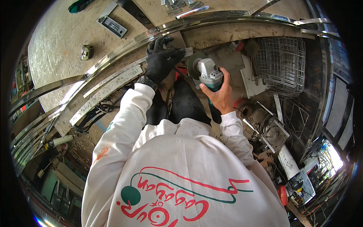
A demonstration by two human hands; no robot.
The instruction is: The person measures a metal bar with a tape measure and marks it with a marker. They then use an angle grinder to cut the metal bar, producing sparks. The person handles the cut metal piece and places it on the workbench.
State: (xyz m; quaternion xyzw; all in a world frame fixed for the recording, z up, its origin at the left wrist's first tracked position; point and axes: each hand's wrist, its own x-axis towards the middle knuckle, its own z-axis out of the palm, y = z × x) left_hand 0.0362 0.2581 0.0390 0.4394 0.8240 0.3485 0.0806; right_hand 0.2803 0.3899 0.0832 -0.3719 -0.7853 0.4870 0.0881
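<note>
In my bare right hand (pixel 222 92) is an angle grinder (pixel 210 74), fingers and thumb wrapped round its teal body below the grey head. Its round disc (pixel 194 65) faces left, toward my other hand. A black work glove covers my left hand (pixel 163 58), which is at the bench edge with its fingers curled. A short pale metal piece (pixel 188 52) shows just beyond the gloved thumb; whether the glove grips it is hard to make out. Long shiny metal bars (pixel 113 56) run along the bench just past that hand.
On the wooden bench (pixel 56 56) are a tape measure (pixel 86 52), a grey level-like tool (pixel 112 26), a marker (pixel 192 12) and several small metal pieces (pixel 177 5). A wire rack (pixel 281 66) lies at the right, above a fan-like wire guard (pixel 275 132) and scrap metal.
</note>
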